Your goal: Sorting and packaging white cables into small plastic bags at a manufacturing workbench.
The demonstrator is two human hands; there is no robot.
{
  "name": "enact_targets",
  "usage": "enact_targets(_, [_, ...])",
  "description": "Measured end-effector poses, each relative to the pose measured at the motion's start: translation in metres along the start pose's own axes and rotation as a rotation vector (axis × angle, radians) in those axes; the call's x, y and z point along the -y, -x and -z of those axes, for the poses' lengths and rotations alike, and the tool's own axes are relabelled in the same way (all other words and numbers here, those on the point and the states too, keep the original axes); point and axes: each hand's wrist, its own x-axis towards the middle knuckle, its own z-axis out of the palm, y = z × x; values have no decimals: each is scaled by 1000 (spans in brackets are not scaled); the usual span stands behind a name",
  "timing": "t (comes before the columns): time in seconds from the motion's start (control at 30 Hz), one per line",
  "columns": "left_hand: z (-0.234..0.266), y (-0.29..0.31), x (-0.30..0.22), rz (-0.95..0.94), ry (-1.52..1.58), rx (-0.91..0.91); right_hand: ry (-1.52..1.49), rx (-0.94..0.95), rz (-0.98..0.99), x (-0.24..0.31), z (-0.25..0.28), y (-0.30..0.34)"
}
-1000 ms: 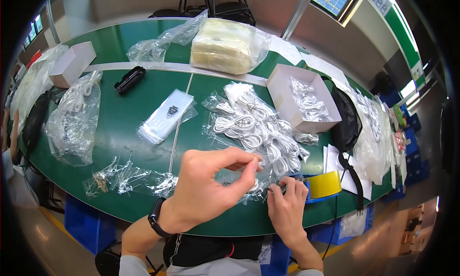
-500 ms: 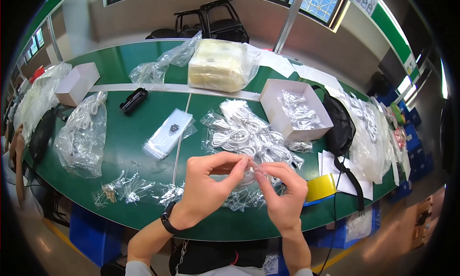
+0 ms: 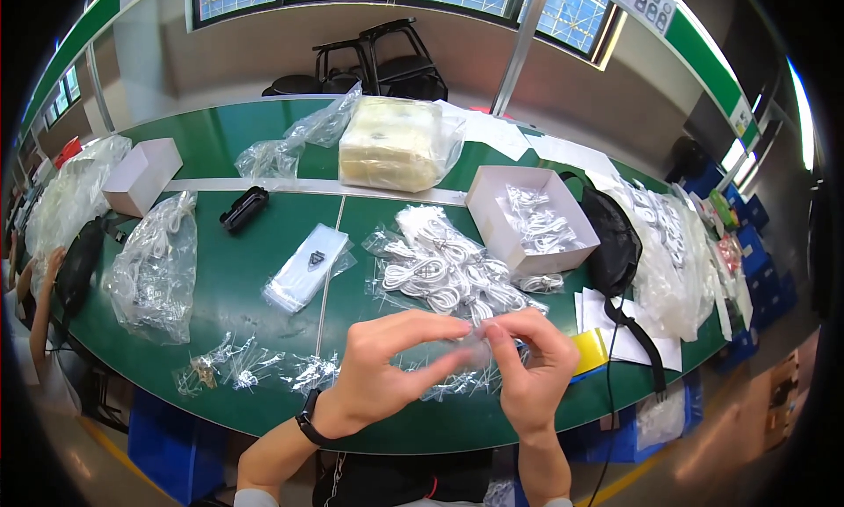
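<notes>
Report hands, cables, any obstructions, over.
Left hand: thumb and forefinger apart. Right hand: pinching blurred clear item. White cables: heaped beyond hands. Yellow tape: beside right hand.

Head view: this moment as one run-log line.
left hand: over table, grip blurred | right hand: close to left, grip unclear | white cables: piled beyond hands | yellow tape: right of right hand

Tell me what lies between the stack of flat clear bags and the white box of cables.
A pile of white cables lies between the stack and the box, on the green tabletop, in the head view.
</notes>
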Motion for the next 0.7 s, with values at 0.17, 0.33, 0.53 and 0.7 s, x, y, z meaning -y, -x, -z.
enact_targets(0.17, [1, -1, 2, 30, -94, -122, -50, 0, -71, -5, 2, -1])
enact_targets(0.33, [-1, 1, 4, 149, -5, -157, -83, 28, -40, -12, 2, 0])
enact_targets(0.53, [2, 0, 3, 197, 51, -132, -88, 35, 16, -22, 7, 1])
enact_targets(0.7, [5, 0, -1, 212, 96, -111, -212, 103, -80, -21, 12, 1])
